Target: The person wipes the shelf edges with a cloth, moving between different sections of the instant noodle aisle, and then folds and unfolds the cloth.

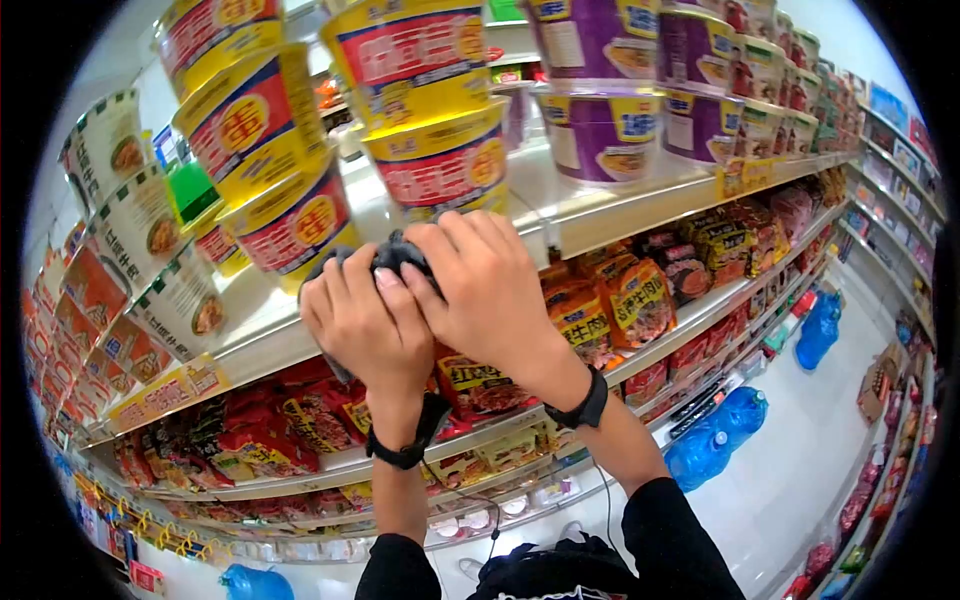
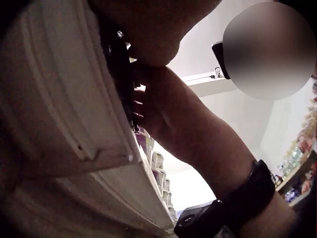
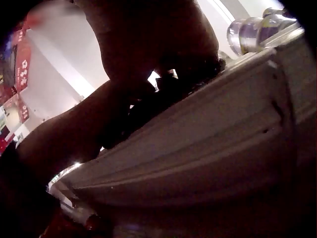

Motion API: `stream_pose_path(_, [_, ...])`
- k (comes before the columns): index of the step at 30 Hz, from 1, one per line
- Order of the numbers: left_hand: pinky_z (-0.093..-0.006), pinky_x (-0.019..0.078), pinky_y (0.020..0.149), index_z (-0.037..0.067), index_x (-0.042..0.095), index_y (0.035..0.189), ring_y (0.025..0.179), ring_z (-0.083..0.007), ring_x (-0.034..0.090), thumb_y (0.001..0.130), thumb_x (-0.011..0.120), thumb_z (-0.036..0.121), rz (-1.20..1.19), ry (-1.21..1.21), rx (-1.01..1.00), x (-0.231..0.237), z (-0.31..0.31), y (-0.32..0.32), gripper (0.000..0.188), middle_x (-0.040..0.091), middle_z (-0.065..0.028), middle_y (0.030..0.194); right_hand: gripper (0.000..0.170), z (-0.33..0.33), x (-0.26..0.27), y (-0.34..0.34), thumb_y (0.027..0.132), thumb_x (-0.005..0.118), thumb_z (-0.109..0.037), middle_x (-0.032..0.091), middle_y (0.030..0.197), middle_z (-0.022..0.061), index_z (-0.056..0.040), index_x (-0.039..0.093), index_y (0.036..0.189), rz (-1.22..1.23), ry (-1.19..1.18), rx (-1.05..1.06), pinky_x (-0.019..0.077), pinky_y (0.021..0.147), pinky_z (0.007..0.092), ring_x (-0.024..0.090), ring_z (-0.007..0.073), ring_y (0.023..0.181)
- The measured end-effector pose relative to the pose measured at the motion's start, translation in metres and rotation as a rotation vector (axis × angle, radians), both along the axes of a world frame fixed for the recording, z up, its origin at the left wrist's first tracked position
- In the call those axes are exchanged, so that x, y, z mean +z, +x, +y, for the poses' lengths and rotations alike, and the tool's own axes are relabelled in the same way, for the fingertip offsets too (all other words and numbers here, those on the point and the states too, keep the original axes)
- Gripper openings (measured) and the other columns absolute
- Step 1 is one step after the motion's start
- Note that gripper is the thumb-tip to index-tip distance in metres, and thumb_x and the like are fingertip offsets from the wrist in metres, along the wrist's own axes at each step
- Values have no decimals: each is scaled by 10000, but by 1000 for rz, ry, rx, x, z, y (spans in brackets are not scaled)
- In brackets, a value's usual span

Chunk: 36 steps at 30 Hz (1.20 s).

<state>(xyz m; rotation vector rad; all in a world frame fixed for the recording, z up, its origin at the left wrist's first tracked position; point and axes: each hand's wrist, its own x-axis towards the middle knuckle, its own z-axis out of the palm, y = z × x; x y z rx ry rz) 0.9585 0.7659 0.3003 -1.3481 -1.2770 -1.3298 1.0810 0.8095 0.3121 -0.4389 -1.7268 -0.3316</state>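
Your right grip and left grip: both curled round one dark grey cloth, front edge of shelf; pushing inward could topple stacked yellow instant-noodle tubs.

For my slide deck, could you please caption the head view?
Left hand and right hand hold a grey cloth at the edge of a shelf of stacked cups.

The cloth is dark grey, the nearest tubs yellow, red and blue.

A person's bare left hand and bare right hand curl side by side mid-frame, bare forearms angled upward.
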Motion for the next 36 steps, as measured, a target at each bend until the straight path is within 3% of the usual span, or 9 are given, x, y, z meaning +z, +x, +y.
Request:
stream_pose_path(2, [-499,367,1002,18,669,1040,1012,-392,526,878,524,232,13,19,-76,-2,14,25,305,613,-192,993,267,1,2,31,862,665,-210,612,942,136,-30,640,1058,-10,-41,-27,473,906,439,588,332,945])
stream_pose_path(6, [-499,351,1029,27,671,1072,1048,-386,514,893,504,246,-6,45,-103,-8,29,58,328,608,-181,1031,335,0,-1,73,904,617,-168,621,997,186,29,613,1175,-55,-185,167,509,881,456,601,396,996])
stream_pose_path(11, [-476,355,1050,30,670,1099,1071,-379,530,919,460,249,-29,40,-128,-8,34,66,352,631,-164,1038,354,-5,-8,70,930,541,-110,578,1064,233,39,569,1250,55,-266,264,489,898,477,577,414,1003])
stream_pose_path(17, [-547,335,1073,7,660,1147,1105,-431,499,877,451,289,55,15,-159,-17,32,55,443,571,-251,1099,431,-13,-34,55,946,495,-70,543,1139,273,43,497,1362,188,-253,320,467,935,480,549,452,1054])
stream_pose_path(21, [-568,367,1070,12,689,1205,1095,-442,549,869,457,306,140,45,-156,-20,30,50,503,592,-272,1101,515,-7,-60,50,954,523,-150,526,1275,300,56,452,1420,202,-156,292,430,1034,496,518,494,1196])
stream_pose_path(22, [-566,370,1068,20,690,1230,1098,-435,552,859,481,288,170,14,-130,-22,28,47,504,600,-261,1099,579,-2,-70,49,999,508,-317,521,1298,300,55,440,1437,174,-140,297,406,1064,524,504,509,1226])
stream_pose_path(26, [-555,372,1069,48,688,1293,1115,-420,563,819,550,234,275,-106,-89,-41,16,38,527,637,-233,1141,760,0,-89,48,1029,377,-587,514,1318,299,46,439,1444,118,-80,210,387,1072,570,498,521,1236])
stream_pose_path(30, [-525,391,1061,77,724,1252,1108,-378,598,765,592,252,379,-124,-84,-73,17,27,534,674,-193,1199,841,-1,-108,47,1011,352,-658,491,1374,291,44,403,1471,110,-126,160,400,1062,566,495,516,1260])
stream_pose_path(36, [-549,409,1065,21,710,1238,1116,-412,613,818,589,225,361,-210,-201,-56,9,33,481,673,-226,1163,938,-2,-93,50,977,289,-734,500,1366,279,43,389,1492,62,-140,72,401,1054,552,505,501,1234])
